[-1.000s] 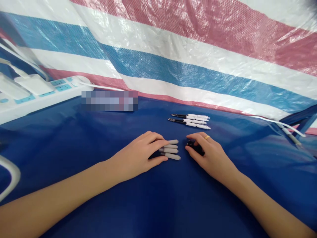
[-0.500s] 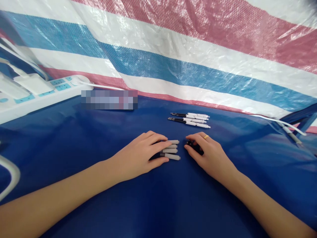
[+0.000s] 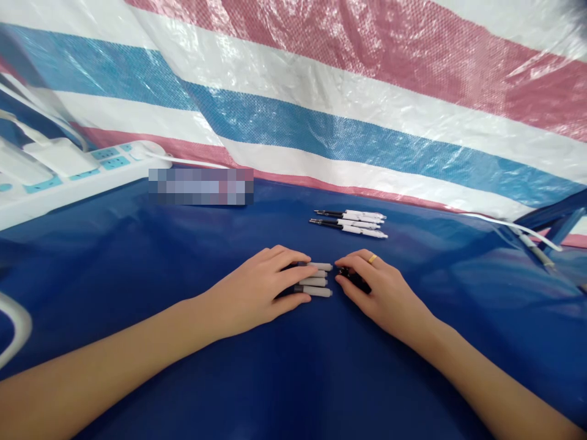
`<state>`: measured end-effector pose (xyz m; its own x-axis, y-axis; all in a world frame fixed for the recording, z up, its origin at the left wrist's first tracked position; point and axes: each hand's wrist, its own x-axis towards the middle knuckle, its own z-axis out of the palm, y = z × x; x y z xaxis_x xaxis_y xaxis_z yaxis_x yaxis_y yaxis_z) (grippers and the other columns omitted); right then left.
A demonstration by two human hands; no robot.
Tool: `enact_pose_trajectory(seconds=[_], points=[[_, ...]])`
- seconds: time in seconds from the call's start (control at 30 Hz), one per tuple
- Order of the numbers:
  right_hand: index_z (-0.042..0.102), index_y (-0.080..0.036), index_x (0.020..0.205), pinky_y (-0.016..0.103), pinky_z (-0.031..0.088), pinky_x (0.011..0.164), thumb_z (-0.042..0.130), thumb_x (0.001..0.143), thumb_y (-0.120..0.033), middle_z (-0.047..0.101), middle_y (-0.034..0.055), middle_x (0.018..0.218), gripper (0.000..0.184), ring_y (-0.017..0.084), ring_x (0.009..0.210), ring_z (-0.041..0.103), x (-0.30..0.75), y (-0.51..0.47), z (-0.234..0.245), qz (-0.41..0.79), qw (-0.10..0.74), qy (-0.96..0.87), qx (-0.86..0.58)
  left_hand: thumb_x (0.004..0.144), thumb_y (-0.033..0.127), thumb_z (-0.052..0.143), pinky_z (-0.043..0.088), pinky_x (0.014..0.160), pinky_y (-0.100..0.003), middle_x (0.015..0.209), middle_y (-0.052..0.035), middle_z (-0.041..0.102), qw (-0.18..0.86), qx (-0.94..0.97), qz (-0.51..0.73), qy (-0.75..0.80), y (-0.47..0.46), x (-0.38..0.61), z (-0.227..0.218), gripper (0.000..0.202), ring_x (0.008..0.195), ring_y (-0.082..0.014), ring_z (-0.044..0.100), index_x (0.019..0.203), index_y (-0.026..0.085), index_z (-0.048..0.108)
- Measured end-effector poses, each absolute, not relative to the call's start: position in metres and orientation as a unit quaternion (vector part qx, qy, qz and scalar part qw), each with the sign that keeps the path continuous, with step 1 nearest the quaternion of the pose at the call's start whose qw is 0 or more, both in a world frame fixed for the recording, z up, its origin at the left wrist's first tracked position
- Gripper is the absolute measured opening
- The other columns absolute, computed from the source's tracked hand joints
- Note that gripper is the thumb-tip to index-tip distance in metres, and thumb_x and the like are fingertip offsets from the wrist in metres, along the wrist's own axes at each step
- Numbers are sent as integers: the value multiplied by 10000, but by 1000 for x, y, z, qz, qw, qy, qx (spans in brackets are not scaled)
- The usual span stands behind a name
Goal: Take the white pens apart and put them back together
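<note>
Four grey pen tubes (image 3: 315,278) were laid side by side on a blue sheet (image 3: 293,379), and their near ends were covered by the curved fingers of the left hand (image 3: 257,290). Small black pen bits (image 3: 353,279) were half hidden under the cupped right hand (image 3: 383,290). Whether either hand had a firm hold could not be told. White pens (image 3: 348,223) were left further back, well apart from both hands, and a striped tarp (image 3: 321,91) was hung behind them.

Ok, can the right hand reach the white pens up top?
Probably yes: the right hand sits just below the white pens, with only blue sheeting between. It is cupped over a small dark object, which it may have to release first.
</note>
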<state>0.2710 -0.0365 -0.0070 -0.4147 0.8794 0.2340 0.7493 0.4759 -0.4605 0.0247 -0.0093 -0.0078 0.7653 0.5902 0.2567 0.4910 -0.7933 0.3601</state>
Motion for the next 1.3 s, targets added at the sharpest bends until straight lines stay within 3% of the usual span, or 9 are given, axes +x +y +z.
enact_pose_trajectory(seconds=[0.53, 0.73, 0.97, 1.17, 1.3], points=[[551, -190, 1154, 353, 481, 913, 497, 939, -202, 571, 73, 1102, 222, 191, 996, 561, 273, -39, -6, 141, 210, -841, -479, 930, 295, 561, 435, 955, -364, 1236, -32, 564, 133, 930, 174, 296, -10, 23, -8, 342, 1080, -201, 525, 1271, 267, 540], [512, -204, 1204, 355, 484, 913, 509, 930, -213, 562, 69, 1130, 275, 191, 1017, 559, 272, -39, -6, 139, 198, -834, -496, 928, 357, 561, 440, 977, -378, 1261, -35, 552, 129, 925, 173, 312, -11, 23, -7, 430, 1118, -214, 524, 1345, 297, 479], [513, -214, 1205, 396, 511, 820, 552, 903, -323, 572, 60, 1030, 323, 225, 936, 585, 276, -42, 2, 119, 146, -803, -566, 884, 470, 595, 460, 934, -389, 1204, -77, 573, 98, 909, 170, 369, -12, 20, -7, 500, 1076, -241, 532, 1292, 189, 532], [519, -203, 1148, 360, 505, 757, 505, 846, -141, 576, 30, 912, 309, 197, 843, 589, 277, -42, 7, 138, 128, -814, -549, 880, 453, 607, 469, 849, -361, 1069, -62, 599, 88, 909, 170, 369, -12, 15, -6, 472, 973, -220, 545, 1262, 180, 559], [510, -202, 1146, 371, 498, 770, 485, 854, -126, 574, 40, 929, 303, 209, 879, 580, 276, -42, 5, 141, 136, -824, -531, 885, 439, 604, 467, 837, -355, 1023, -51, 611, 102, 910, 168, 366, -11, 14, -5, 433, 941, -211, 552, 1235, 185, 579]])
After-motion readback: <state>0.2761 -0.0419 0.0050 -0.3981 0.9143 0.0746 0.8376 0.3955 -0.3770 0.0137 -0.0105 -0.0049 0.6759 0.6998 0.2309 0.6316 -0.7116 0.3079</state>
